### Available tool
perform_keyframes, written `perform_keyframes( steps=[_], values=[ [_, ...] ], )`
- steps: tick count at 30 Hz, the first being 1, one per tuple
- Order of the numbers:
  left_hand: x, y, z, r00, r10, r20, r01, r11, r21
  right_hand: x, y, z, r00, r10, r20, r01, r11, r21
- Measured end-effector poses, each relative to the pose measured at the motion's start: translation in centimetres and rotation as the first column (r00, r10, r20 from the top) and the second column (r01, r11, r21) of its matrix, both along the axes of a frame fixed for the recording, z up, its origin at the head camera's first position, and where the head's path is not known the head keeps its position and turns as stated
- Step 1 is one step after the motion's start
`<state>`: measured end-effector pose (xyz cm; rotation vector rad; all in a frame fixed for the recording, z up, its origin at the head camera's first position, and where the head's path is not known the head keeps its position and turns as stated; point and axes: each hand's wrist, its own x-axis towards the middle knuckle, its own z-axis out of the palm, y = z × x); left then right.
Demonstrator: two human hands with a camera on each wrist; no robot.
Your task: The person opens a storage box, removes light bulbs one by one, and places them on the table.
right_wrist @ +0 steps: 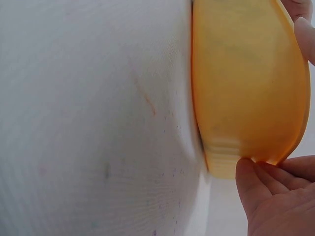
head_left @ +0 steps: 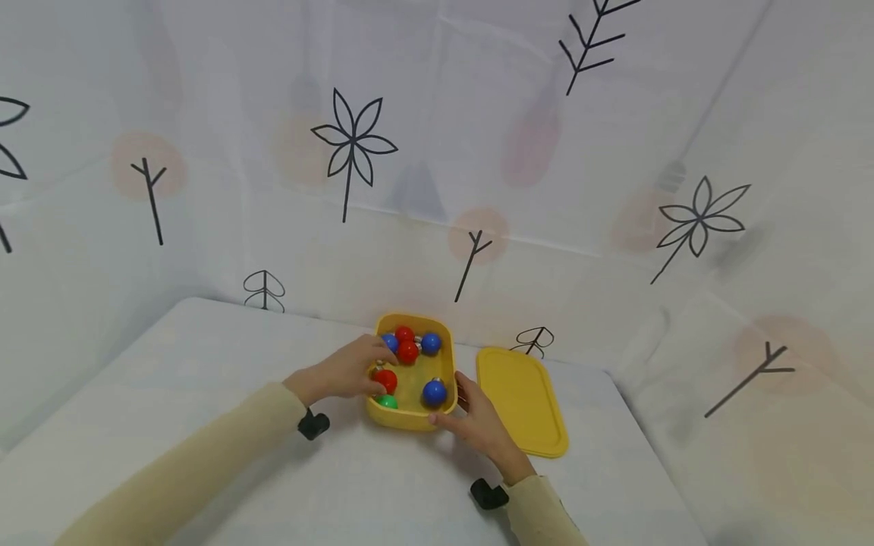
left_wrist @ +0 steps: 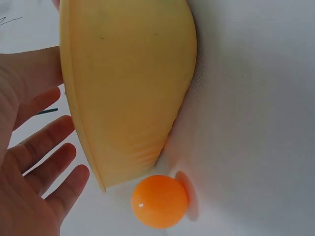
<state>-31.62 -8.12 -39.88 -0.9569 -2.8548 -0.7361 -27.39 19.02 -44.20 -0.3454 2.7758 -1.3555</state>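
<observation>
Yellow lid (head_left: pixel 522 402) and orange ball (left_wrist: pixel 160 201) lie near the box (head_left: pixel 404 420) right hand (head_left: pixel 480 419) grips, left hand (head_left: pixel 350 368) spread and empty.

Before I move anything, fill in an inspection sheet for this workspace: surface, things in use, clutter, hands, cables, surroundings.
Surface: white tabletop, box and lid standing on it.
Things in use: yellow box, open, with three blue balls, three red balls and one green ball visible inside; yellow lid flat to its right.
Clutter: loose orange ball beside the box, seen in the left wrist view.
Left hand: over the box's left rim, near a red ball; contact unclear.
Right hand: grips the box's near right corner.
Cables: nothing seen.
Surroundings: pale backdrop with plant drawings.
</observation>
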Motion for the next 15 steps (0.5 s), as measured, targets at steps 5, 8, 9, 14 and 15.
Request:
perform_keyframes(
  steps=[5,8,9,14,15],
  values=[
    [-0.23,0.22,-0.27,1.0,-0.024,0.01,0.025,0.999,-0.026,0.06,0.0,-0.07,1.0,0.007,-0.001,-0.007,1.0,-0.008],
    [-0.25,0.28,-0.2,1.0,-0.028,0.001,0.028,0.998,-0.049,0.11,0.01,-0.03,1.0,0.015,-0.007,-0.015,1.0,-0.006],
    [-0.22,0.32,-0.11,1.0,-0.023,0.002,0.023,0.998,-0.06,0.12,0.01,0.0,1.0,0.014,-0.005,-0.014,1.0,-0.004],
    [-0.3,0.63,0.14,1.0,-0.009,0.018,0.01,0.995,-0.097,0.1,-0.03,0.12,1.0,0.011,-0.007,-0.011,1.0,0.006],
    [-0.32,0.7,0.14,1.0,-0.007,0.023,0.01,0.995,-0.101,0.08,-0.03,0.11,1.0,0.009,-0.003,-0.009,1.0,0.008]
  ],
)
